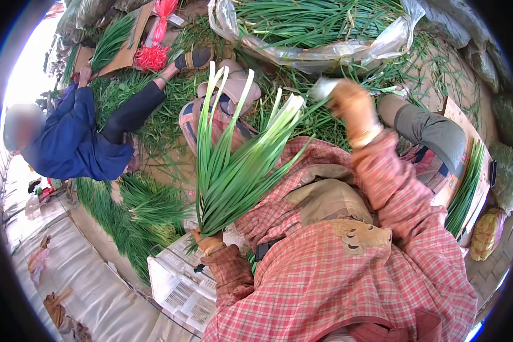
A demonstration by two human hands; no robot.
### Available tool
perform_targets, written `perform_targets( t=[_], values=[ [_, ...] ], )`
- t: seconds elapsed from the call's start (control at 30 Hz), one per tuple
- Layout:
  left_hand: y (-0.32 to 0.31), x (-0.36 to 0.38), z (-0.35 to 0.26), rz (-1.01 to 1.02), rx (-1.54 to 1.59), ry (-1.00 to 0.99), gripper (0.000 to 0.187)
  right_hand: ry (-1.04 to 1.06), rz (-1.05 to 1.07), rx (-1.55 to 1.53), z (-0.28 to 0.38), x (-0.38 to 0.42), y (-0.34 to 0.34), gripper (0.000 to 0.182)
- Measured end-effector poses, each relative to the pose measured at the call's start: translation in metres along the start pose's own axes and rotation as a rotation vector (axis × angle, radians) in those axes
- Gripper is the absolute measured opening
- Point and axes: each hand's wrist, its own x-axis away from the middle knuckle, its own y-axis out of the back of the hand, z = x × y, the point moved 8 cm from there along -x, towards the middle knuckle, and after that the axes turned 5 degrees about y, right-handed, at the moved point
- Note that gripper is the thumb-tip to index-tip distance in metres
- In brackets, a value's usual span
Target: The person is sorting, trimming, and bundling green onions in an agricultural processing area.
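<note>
My left hand, in an orange-brown glove, is closed around the leafy end of a bunch of garlic chives. The long green leaves fan upward from it, and the pale white stalk ends point away from me. A few white stalks stick out apart from the rest. To the right of the stalk ends is my gloved right hand, raised and smeared by motion. A whitish blur shows at its fingertips; I cannot make out what it is.
Past my legs lies a clear plastic sheet heaped with chives. Loose leaves litter the ground. Left, a co-worker in blue sits with chives beside a bundle of red ties. A printed white box stands by my left arm; more chives lie right.
</note>
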Motion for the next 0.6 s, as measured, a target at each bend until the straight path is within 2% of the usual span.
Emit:
perform_targets(
  t=[0.03,0.07,0.1,0.17,0.2,0.27,0.3,0.33,0.4,0.43,0.47,0.5,0.53,0.57,0.6],
  values=[
    [-0.003,-0.002,0.006,0.001,-0.027,-0.022,0.037,-0.072,-0.010,0.058,-0.010,-0.007,0.035,0.019],
    [-0.007,-0.005,0.014,0.002,-0.044,-0.056,0.037,0.073,-0.163,0.433,-0.039,-0.010,0.073,0.018],
    [-0.012,-0.010,0.025,-0.001,-0.058,-0.095,0.037,-0.411,-0.442,-0.168,-0.122,-0.002,0.106,0.022],
    [-0.020,-0.020,0.047,-0.015,-0.010,-0.175,0.036,-0.265,-0.253,1.188,-0.085,-0.015,0.147,0.028],
    [-0.025,-0.029,0.063,-0.008,0.002,-0.225,0.036,-0.068,-0.290,1.089,-0.052,-0.024,0.147,0.029],
    [-0.009,-0.018,0.036,0.008,0.489,-0.003,0.035,0.305,-0.346,0.869,0.031,-0.036,0.120,0.030],
    [0.002,-0.009,0.016,-0.024,0.733,0.098,0.036,0.407,-0.233,0.570,0.049,-0.046,0.098,0.029],
    [0.008,-0.012,0.015,-0.039,0.688,0.102,0.037,0.442,-0.055,0.407,0.069,-0.049,0.068,0.030],
    [0.023,0.000,-0.025,0.013,1.111,0.174,0.028,0.466,0.240,0.221,0.095,-0.047,0.010,0.021],
    [0.031,0.007,-0.047,0.025,1.317,0.217,0.024,0.328,0.553,0.156,0.086,-0.043,-0.026,0.026],
    [0.036,0.016,-0.070,0.015,1.541,0.314,0.022,0.169,0.760,0.093,0.082,-0.035,-0.044,0.030],
    [0.040,0.025,-0.092,0.002,1.764,0.420,0.019,0.185,0.787,0.013,0.074,-0.030,-0.058,0.026],
    [0.053,0.035,-0.101,-0.236,1.630,0.580,0.044,0.125,0.937,-0.105,0.071,-0.023,-0.065,0.023],
    [0.057,0.035,-0.101,-0.219,1.642,0.544,0.043,0.061,1.086,-0.226,0.069,-0.013,-0.070,0.020],
    [0.062,0.031,-0.100,-0.200,1.653,0.508,0.042,0.000,1.129,-0.340,0.062,-0.003,-0.072,0.016]
  ],
)
